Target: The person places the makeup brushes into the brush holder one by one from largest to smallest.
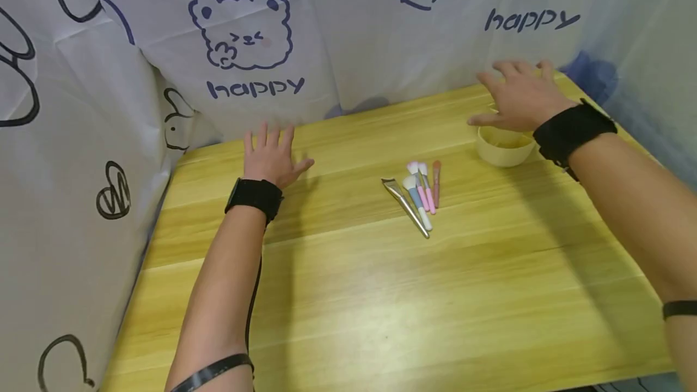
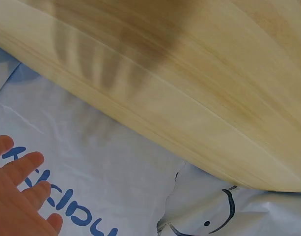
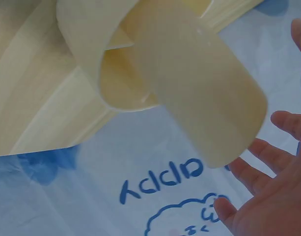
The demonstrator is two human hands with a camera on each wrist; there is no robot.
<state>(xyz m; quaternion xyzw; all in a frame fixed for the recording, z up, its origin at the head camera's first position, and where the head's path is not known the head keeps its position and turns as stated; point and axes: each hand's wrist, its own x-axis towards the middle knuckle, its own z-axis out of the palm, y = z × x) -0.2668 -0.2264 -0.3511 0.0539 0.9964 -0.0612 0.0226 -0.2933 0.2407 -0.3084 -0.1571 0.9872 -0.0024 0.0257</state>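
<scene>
My left hand (image 1: pixel 270 159) is held with spread fingers above the table's far left part and holds nothing. The right hand (image 1: pixel 525 95), fingers also spread, hovers over a cream-coloured round holder (image 1: pixel 503 155) at the far right and partly hides it. In the right wrist view the holder (image 3: pixel 214 105) shows a tall rounded wall and an open hollow beside it; the fingers appear beyond it, with no clear grip on it. Between the hands lie several makeup brushes: a silver one (image 1: pixel 405 207), a blue-and-white one (image 1: pixel 418 201), pink ones (image 1: pixel 428 192) and a brown one (image 1: pixel 437 185).
The wood-grain table (image 1: pixel 354 301) meets a white cloth (image 1: pixel 337 35) with blue drawings along its back edge. More cloth (image 1: pixel 71 210) hangs down on the left. Black bands (image 1: pixel 577 132) circle both wrists, and a thin cable runs along the left forearm.
</scene>
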